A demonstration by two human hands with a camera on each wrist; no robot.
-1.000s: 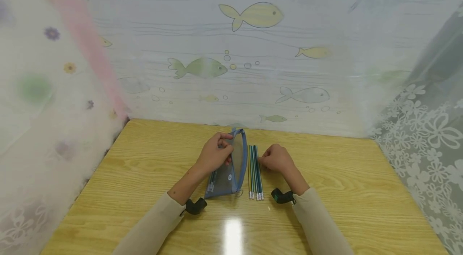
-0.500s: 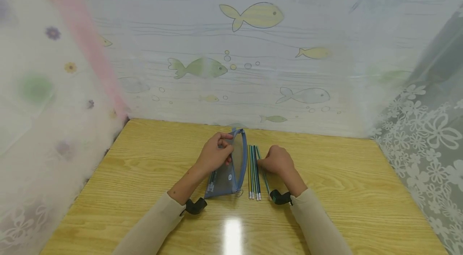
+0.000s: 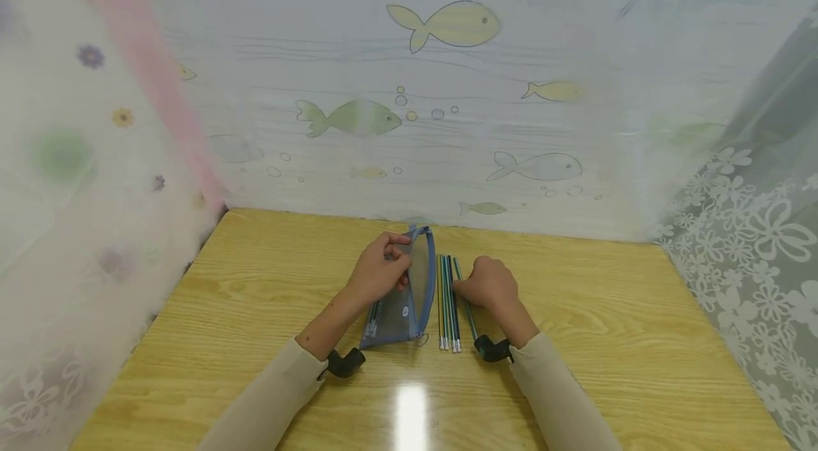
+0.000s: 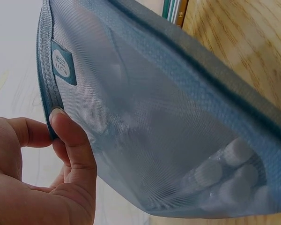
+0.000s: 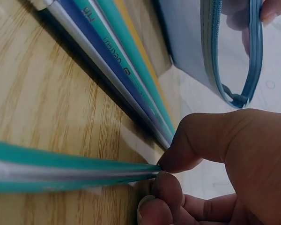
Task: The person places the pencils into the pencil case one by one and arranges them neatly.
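Pencils (image 5: 114, 55) marked HB, right hand (image 3: 491, 284) pinching green pencil (image 5: 70, 172), left hand (image 3: 377, 275) gripping mesh pouch (image 4: 145, 122)

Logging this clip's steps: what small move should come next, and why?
Probably lift the slim teal-and-silver pencil toward the open blue mesh zip pouch: the right hand pinches it, and the left hand holds the pouch by its edge.

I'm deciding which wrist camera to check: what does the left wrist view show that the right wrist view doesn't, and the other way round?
Only the left wrist view shows the small label on the pouch and the white round ends seen through its mesh. Only the right wrist view shows the right hand, its fingers pinching a teal-and-silver pencil. Both show part of the pouch, the wooden table, the pencil row and the left hand.
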